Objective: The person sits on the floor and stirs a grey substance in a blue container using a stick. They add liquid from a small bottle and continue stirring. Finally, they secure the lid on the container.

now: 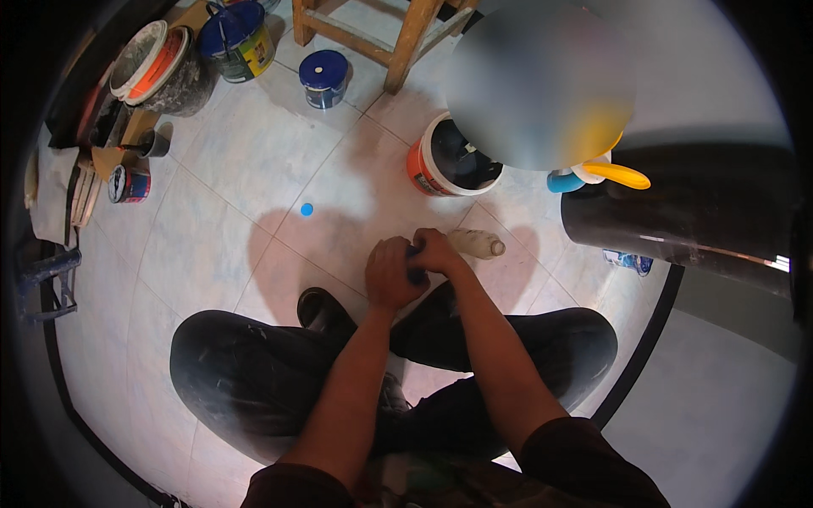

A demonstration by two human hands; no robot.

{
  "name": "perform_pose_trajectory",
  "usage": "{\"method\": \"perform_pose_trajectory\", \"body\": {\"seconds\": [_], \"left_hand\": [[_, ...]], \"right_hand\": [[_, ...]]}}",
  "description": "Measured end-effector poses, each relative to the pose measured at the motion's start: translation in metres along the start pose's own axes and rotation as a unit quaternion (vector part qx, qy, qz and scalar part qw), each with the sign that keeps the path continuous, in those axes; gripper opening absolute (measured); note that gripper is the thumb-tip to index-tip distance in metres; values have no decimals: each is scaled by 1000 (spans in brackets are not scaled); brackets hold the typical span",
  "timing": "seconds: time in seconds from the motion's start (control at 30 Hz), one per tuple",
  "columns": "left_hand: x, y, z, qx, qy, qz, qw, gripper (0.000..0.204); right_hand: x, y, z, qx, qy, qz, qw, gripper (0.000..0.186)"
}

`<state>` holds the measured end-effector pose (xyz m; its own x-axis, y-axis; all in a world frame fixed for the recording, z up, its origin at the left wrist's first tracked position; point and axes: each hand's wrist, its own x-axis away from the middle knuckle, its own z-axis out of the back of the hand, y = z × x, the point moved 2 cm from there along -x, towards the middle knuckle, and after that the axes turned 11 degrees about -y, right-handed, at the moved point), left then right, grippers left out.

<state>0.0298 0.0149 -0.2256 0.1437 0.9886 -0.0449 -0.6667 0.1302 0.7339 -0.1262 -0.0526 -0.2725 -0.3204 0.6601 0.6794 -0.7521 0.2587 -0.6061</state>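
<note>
My left hand [392, 273] and my right hand [435, 251] are close together in front of my shoes, both closed around a small dark blue object [416, 264]. Fingers cover most of it, so its kind cannot be made out. Just right of my right hand is a whitish, smeared plastic bottle [477, 244], its neck pointing right and no cap on it. A small bright blue round cap [306, 209] lies on the tiles to the left, apart from both hands.
Beyond my hands stands a white and orange bucket [423, 169] with dark contents. A blue-lidded tub [323, 80], a larger blue-lidded bucket [237, 46] and stacked dirty buckets [174, 85] stand farther back. A wooden stool [402, 55] and a dark cylinder [677, 207] flank the area.
</note>
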Motion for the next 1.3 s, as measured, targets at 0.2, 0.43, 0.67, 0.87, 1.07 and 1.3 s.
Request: {"method": "perform_pose_trajectory", "body": {"seconds": [0.2,0.43,0.67,0.87,1.07,1.3], "left_hand": [[-1,-5,-10,27,-24,7,999,64],[2,-9,-11,24,-18,-2,1000,66],[5,-10,-11,33,-13,3,999,73],[8,-11,-12,42,-30,-12,999,77],[8,-6,-8,33,-45,-29,998,70],[10,-1,-13,-5,-50,37,998,85]], "right_hand": [[0,8,1,19,-13,-17,1000,51],[16,-10,1,22,54,-21,998,59],[31,-22,-6,31,121,-29,992,77],[42,-31,-9,10,132,-55,990,81],[66,-9,-15,-28,161,-84,983,87],[80,17,-21,-410,97,-143,896,44]]}}
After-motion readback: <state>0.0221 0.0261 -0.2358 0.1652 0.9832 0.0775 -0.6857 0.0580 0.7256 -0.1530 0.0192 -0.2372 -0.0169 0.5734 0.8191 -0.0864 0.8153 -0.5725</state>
